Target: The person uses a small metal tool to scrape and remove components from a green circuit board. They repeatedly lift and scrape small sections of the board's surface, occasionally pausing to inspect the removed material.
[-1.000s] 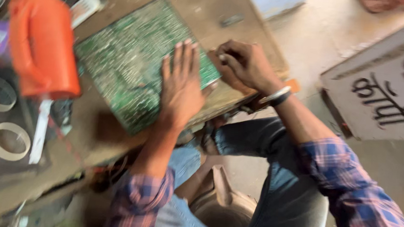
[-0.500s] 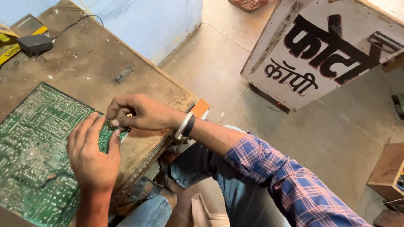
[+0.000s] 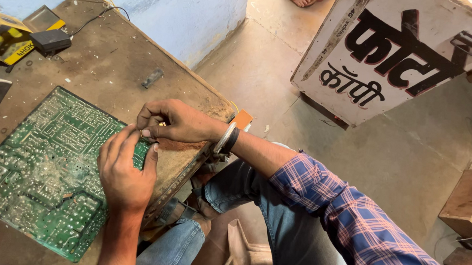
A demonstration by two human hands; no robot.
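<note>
on the worn wooden workbench (image 3: pixel 115 59) in front of you lies the large green circuit board (image 3: pixel 43 164), solder side up, flat, with its near right corner close to the bench edge. your left hand (image 3: pixel 126 172) rests palm down on that corner, fingers spread and pressing the board in place, not clamped around anything. your right hand (image 3: pixel 179 122) comes in from the right, thumb and fingertips pinched together just above the board's edge, touching your left fingertips; something small may sit in that pinch, but it is too hidden to tell what.

judging by how things lie, the work looks mid-way at most: the board is laid out and steadied, and your fingers are busy at one spot on its right edge, yet nothing shows removed or set aside beside it. the rest of the board appears untouched, with no tool on it. a black adapter (image 3: pixel 49 40) and a yellow box (image 3: pixel 4 36) sit well apart at the far left of the bench.
</note>
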